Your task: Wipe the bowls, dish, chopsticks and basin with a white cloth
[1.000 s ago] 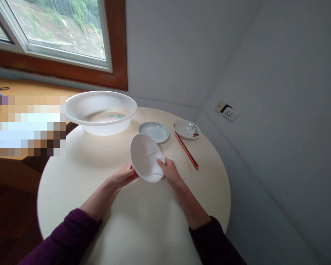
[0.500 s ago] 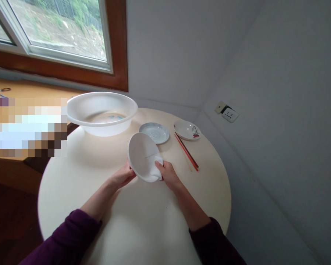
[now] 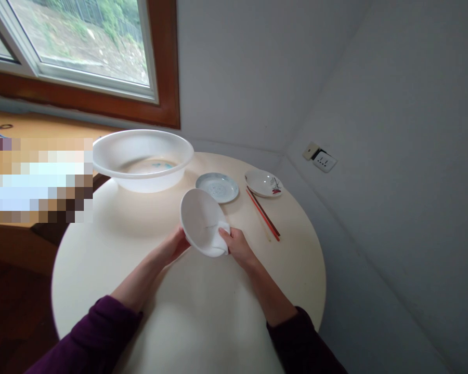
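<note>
A white bowl (image 3: 198,215) is held tilted above the round table, its inside turned toward me. My left hand (image 3: 177,244) supports it from the left and below; the bowl hides most of those fingers. With my right hand (image 3: 237,244) I pinch a white cloth (image 3: 220,240) over the bowl's right rim, thumb on the inner side. The cloth lies against the inside wall, close to a thin dark line there. Just behind the bowl sits a pale blue-grey plate (image 3: 222,187).
A large translucent basin (image 3: 152,179) stands at the back left of the table (image 3: 195,322). To the right lie red and dark chopsticks (image 3: 264,215), a thin pale stick and a white patterned dish (image 3: 261,182). Beyond are walls with a socket (image 3: 324,160) and a window.
Both hands keep their hold on the bowl and cloth. My left hand has shifted slightly up along the bowl's side, and the whole view has moved a little.
</note>
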`<state>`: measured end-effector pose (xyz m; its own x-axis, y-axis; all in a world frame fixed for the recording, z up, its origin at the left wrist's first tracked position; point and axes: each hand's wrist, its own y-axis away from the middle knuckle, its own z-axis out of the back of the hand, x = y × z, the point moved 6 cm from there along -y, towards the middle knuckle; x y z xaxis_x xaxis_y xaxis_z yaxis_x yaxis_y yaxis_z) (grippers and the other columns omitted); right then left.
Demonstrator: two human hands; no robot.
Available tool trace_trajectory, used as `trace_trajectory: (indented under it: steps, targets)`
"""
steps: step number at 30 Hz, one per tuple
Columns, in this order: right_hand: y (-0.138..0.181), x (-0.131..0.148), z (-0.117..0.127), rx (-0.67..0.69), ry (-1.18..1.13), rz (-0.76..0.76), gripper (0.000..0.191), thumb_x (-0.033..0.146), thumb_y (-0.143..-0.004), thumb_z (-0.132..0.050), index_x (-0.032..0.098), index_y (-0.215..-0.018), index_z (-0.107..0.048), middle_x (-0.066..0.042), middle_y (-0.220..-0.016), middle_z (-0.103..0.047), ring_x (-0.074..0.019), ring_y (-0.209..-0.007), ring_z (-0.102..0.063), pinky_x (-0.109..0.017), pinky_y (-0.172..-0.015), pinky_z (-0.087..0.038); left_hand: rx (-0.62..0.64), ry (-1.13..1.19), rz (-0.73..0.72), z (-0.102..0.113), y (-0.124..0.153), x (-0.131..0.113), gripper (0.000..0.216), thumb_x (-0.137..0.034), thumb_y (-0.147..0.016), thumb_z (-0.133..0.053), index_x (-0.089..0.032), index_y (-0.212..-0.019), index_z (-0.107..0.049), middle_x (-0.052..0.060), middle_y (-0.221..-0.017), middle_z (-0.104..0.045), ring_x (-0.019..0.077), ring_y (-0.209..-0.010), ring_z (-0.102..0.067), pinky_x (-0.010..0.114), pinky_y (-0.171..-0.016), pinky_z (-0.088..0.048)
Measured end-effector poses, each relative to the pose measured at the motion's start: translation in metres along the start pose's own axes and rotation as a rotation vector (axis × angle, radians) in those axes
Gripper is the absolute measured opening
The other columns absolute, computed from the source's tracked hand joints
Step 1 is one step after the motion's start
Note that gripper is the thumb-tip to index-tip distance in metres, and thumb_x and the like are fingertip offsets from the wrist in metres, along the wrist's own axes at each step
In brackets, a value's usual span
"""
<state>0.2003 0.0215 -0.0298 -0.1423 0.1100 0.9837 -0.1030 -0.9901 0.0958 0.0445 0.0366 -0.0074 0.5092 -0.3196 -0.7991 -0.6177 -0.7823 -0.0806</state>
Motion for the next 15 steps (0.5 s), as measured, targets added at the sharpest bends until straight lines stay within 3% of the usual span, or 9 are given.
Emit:
trace_trajectory:
  steps: [8, 15]
  targets:
    - [0.000, -0.001, 0.000, 0.007, -0.037, -0.040, 0.035, 0.050, -0.067, -0.056, 0.017, -0.060, -0.047, 0.005, -0.046, -0.041, -0.0066, -0.040, -0.036, -0.019, -0.037, -0.024, 0.087, 0.088, 0.076, 0.011, -0.002, 0.009, 0.080, -0.062, -0.066, -0.059, -0.016, -0.130, -0.046, 0.015, -0.124, -0.056, 0.0321, -0.122, -0.041, 0.040, -0.099, -0.036]
    - [0.001, 0.002, 0.003, 0.002, 0.002, -0.017, 0.032, 0.047, -0.069, -0.055, 0.016, -0.061, -0.049, 0.004, -0.048, -0.043, -0.0070, -0.042, -0.037, -0.020, -0.039, -0.027, 0.093, 0.103, 0.141, 0.021, -0.002, 0.017, 0.073, -0.065, -0.068, -0.055, -0.019, -0.124, -0.052, 0.013, -0.123, -0.057, 0.0326, -0.120, -0.043, 0.041, -0.096, -0.037]
